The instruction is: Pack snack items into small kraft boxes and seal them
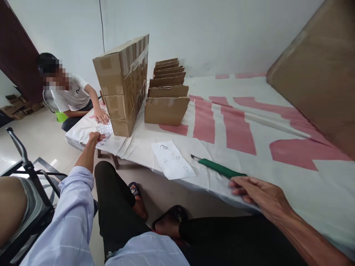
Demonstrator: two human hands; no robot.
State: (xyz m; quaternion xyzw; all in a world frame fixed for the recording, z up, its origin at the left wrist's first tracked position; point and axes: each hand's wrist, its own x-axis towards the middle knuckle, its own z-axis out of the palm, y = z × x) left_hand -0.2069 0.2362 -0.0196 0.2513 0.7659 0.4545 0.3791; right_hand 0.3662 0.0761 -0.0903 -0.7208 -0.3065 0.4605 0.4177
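Note:
My right hand (260,192) grips the end of a green utility knife (222,168), its blade out and pointing left over the cloth-covered table. Left of the blade lies a white sheet of paper (173,159) with small dark drawings. My left hand (97,137) reaches to the table's far left end, its fingers closed at the near edge of a crumpled, patterned sheet (104,128). Whatever is between those fingers is too small to make out. Another person's hand (101,116) rests on the far side of that sheet.
Taped cardboard boxes (120,88) form a tall stack beside my left hand. Several upright cardboard pieces (166,111) stand in a row behind the paper. A big cardboard box (318,70) rises at right. A seated person (73,96) faces the left end; a black-framed chair (33,173) stands at my left.

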